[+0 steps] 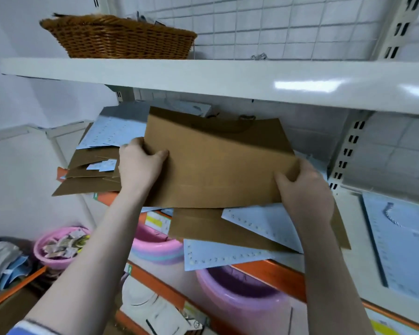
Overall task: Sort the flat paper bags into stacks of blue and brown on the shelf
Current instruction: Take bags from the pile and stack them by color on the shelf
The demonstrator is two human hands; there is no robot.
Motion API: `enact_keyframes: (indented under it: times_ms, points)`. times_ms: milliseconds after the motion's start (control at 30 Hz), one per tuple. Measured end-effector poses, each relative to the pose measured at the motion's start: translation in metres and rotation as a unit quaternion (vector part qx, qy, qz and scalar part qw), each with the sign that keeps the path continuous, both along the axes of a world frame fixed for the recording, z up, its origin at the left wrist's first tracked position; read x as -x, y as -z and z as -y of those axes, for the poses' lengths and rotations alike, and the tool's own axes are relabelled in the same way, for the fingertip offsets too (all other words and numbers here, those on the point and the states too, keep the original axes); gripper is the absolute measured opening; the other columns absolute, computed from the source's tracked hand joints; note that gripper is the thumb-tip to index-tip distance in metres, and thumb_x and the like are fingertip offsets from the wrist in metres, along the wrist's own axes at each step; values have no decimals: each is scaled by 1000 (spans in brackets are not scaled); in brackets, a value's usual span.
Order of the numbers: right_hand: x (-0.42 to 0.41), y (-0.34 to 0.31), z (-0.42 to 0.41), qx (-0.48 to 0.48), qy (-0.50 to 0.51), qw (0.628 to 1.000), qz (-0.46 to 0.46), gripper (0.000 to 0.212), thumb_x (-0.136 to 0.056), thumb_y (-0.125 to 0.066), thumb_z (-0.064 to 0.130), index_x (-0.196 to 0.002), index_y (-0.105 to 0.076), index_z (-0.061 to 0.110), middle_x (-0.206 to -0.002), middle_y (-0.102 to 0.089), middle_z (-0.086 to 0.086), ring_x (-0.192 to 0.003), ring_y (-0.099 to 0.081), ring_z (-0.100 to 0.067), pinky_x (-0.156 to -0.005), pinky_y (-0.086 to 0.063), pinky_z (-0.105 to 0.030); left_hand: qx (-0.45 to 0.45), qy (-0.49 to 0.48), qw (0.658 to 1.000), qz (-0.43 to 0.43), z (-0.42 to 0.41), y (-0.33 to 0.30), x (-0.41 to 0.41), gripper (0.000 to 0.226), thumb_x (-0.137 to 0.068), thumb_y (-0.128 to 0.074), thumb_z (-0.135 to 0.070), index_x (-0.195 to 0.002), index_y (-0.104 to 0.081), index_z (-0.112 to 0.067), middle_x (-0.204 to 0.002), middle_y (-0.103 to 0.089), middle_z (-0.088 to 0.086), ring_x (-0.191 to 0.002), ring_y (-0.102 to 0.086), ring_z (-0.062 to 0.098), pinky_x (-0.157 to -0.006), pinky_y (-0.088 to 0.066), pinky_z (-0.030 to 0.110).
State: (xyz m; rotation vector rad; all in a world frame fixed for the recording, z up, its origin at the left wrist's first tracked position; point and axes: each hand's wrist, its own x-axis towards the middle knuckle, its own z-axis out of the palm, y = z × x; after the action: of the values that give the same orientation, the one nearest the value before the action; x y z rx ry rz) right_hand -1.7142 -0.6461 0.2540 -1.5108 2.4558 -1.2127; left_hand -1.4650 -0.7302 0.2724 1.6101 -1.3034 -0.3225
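Observation:
A large flat brown paper bag point(215, 160) is held level over the middle shelf. My left hand point(140, 163) grips its left edge, thumb on top. My right hand point(302, 187) grips its lower right corner. Under it lie mixed flat bags: a blue bag point(264, 223) and another blue bag point(218, 257) over a brown one point(203, 228). To the left, a messy pile of brown bags point(87, 175) carries a pale blue bag point(111, 131) on top. The shelf's orange front edge point(269, 274) shows below.
A white shelf board point(228, 78) runs just above the bags, with a wicker basket point(119, 37) on it. A blue bag point(402, 243) stands at the right. Pink point(58, 247) and purple point(242, 293) basins sit on the lower level.

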Motion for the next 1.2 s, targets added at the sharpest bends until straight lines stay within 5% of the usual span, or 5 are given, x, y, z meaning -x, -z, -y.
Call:
enact_keyframes:
  times_ms: [133,300,433,700,1200]
  points:
    - [13,3,-53,3,22,999,-29,44,-94,-47,41,-127,-45,12,-99,-50,-5,-81,-47,-21,-67,-34,-29,2,8,999,45,-44,-8,23,37,-79,-69,-31,-106,-60,-8,-116,-56,17,-100,-54,34,-83,-40,33]
    - [33,7,-130,18,50,999,-10,48,-93,-49,40,-131,-44,11,-115,-54,-16,-104,-54,-36,-81,-42,-37,26,27,996,81,-115,-7,51,30,-78,-70,-31,-88,-53,-9,-110,-56,24,-94,-53,37,-77,-40,36]
    - [50,23,-205,6,75,997,-14,49,-92,-51,40,-129,-44,9,-112,-54,-16,-103,-53,-37,-75,-37,-36,14,56,995,79,-182,9,72,48,-81,-69,-30,-119,-55,-4,-125,-49,22,-112,-48,35,-91,-38,35]
    - [112,30,-326,-29,127,991,-15,51,-91,-51,41,-131,-42,10,-115,-53,-16,-105,-53,-36,-76,-39,-37,-20,128,989,65,-279,19,150,57,-81,-70,-30,-128,-49,-6,-130,-43,21,-118,-45,34,-95,-37,36]
    - [383,28,-491,-31,273,962,-2,40,-89,-54,39,-115,-49,9,-108,-55,-16,-100,-55,-37,-75,-40,-37,-30,272,960,58,-395,21,458,55,-81,-68,-31,-127,-48,-9,-128,-42,18,-117,-46,34,-95,-38,38]
